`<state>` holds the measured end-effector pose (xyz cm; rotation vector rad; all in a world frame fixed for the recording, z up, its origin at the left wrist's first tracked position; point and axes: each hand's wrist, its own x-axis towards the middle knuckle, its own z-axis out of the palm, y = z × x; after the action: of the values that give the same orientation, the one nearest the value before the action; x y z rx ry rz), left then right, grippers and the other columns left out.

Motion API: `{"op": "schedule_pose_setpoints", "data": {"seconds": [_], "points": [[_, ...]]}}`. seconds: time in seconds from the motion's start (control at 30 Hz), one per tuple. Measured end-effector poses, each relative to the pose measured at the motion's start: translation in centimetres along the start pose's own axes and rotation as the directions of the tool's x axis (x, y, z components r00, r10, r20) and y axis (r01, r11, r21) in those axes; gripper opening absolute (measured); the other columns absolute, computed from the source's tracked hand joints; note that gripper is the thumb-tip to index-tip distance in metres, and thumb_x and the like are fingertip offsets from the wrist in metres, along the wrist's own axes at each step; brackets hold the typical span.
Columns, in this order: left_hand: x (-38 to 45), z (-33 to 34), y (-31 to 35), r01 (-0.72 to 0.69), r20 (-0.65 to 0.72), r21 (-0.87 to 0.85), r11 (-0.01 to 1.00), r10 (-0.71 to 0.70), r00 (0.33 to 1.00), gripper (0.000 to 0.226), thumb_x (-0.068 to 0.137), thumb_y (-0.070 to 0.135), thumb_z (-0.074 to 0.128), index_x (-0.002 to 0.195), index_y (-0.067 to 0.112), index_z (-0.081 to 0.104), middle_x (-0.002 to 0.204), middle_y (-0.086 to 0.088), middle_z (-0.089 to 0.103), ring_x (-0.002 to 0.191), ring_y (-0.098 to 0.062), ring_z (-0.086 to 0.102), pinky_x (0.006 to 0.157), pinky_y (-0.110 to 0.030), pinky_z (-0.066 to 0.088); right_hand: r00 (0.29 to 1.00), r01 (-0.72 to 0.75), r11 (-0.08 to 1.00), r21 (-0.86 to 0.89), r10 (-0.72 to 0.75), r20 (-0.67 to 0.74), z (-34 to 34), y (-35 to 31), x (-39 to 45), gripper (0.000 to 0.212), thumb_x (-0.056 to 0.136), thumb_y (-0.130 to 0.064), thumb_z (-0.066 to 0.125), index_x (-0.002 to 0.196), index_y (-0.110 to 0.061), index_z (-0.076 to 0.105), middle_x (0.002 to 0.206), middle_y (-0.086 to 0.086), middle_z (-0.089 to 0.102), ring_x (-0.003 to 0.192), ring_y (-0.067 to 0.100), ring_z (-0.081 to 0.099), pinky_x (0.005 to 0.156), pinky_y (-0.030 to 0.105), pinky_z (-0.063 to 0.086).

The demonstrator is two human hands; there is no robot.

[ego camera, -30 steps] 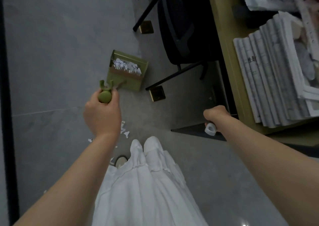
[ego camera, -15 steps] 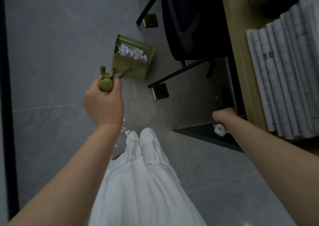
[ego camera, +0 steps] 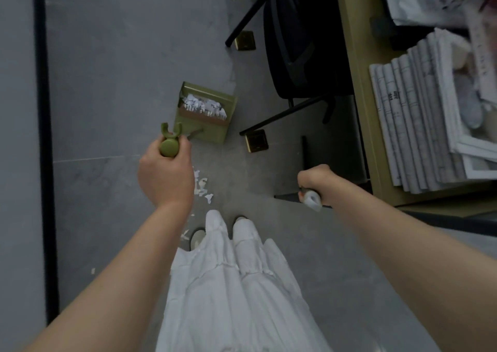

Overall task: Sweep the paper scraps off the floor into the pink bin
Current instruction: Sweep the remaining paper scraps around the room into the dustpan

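My left grip [ego camera: 164, 175] clamps the green plastic dustpan's handle [ego camera: 169, 146], my right grip [ego camera: 313, 181] the white broom handle [ego camera: 312, 200]; tilting the loaded green dustpan [ego camera: 205, 116] could spill white paper scraps [ego camera: 203, 186] back onto the floor.

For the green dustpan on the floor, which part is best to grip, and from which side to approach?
Grip the green dustpan by the top end of its long upright handle, coming from above. The handle rises to standing height, and the left hand already wraps it there, keeping the paper scraps inside level.

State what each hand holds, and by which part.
Left hand grips the green dustpan by the top of its long handle. Right hand grips a white handle end; the tool below is hidden.
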<state>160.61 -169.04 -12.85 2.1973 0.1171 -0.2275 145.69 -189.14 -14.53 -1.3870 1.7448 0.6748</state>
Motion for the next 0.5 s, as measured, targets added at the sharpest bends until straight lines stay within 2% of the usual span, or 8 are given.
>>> {"op": "schedule_pose_setpoints", "data": {"seconds": [0.13, 0.23, 0.3, 0.4, 0.5], "points": [[-0.5, -3.9, -0.8, 0.021, -0.031, 0.016, 1.000, -0.020, 0.999, 0.030, 0.085, 0.038, 0.060, 0.068, 0.015, 0.054, 0.057, -0.001, 0.047, 0.056, -0.021, 0.042, 0.056, -0.029, 0.028, 0.998, 0.048, 0.999, -0.021, -0.047, 0.037, 3.1, 0.4, -4.6, 0.023, 0.084, -0.007, 0.054, 0.105, 0.001, 0.057, 0.087, 0.016, 0.060, 0.074, 0.028, 0.064, 0.051, 0.027, 0.047], [-1.1, -6.7, -1.5, 0.030, -0.046, 0.017, 0.999, -0.029, 0.999, 0.030, 0.086, 0.039, 0.060, 0.070, 0.014, 0.056, 0.061, -0.004, 0.051, 0.059, -0.021, 0.045, 0.056, -0.030, 0.032, 0.997, 0.053, 0.998, -0.041, -0.050, 0.058, 5.9, 0.9, -7.7, 0.019, 0.086, -0.008, 0.054, 0.103, 0.000, 0.056, 0.090, 0.016, 0.061, 0.073, 0.027, 0.065, 0.049, 0.027, 0.046], [-1.4, -8.3, -2.0, 0.041, -0.058, -0.004, 0.999, -0.041, 0.997, 0.030, 0.086, 0.038, 0.060, 0.069, 0.014, 0.057, 0.058, -0.001, 0.050, 0.055, -0.019, 0.044, 0.055, -0.029, 0.033, 0.995, 0.059, 0.998, -0.020, -0.057, 0.086, 8.0, 1.4, -9.3, 0.025, 0.083, -0.007, 0.055, 0.105, 0.002, 0.057, 0.096, 0.018, 0.061, 0.078, 0.032, 0.066, 0.050, 0.030, 0.047], [-1.8, -10.7, -2.9, 0.032, -0.089, 0.004, 0.999, -0.031, 0.996, 0.030, 0.086, 0.040, 0.060, 0.071, 0.014, 0.058, 0.061, -0.003, 0.054, 0.057, -0.020, 0.047, 0.054, -0.030, 0.035, 0.987, 0.077, 0.997, 0.008, -0.077, 0.140, 11.1, 2.4, -12.0, 0.035, 0.071, -0.006, 0.055, 0.104, 0.005, 0.059, 0.092, 0.020, 0.058, 0.075, 0.034, 0.065, 0.053, 0.033, 0.049], [-2.2, -12.3, -3.6, 0.044, -0.124, 0.029, 0.999, -0.040, 0.991, 0.029, 0.085, 0.041, 0.061, 0.073, 0.016, 0.060, 0.065, -0.003, 0.056, 0.062, -0.022, 0.049, 0.055, -0.029, 0.033, 0.980, 0.106, 0.994, -0.020, -0.101, 0.169, 13.1, 3.3, -14.5, 0.015, 0.078, -0.006, 0.054, 0.092, 0.001, 0.056, 0.083, 0.015, 0.058, 0.069, 0.029, 0.065, 0.049, 0.028, 0.046]]}}
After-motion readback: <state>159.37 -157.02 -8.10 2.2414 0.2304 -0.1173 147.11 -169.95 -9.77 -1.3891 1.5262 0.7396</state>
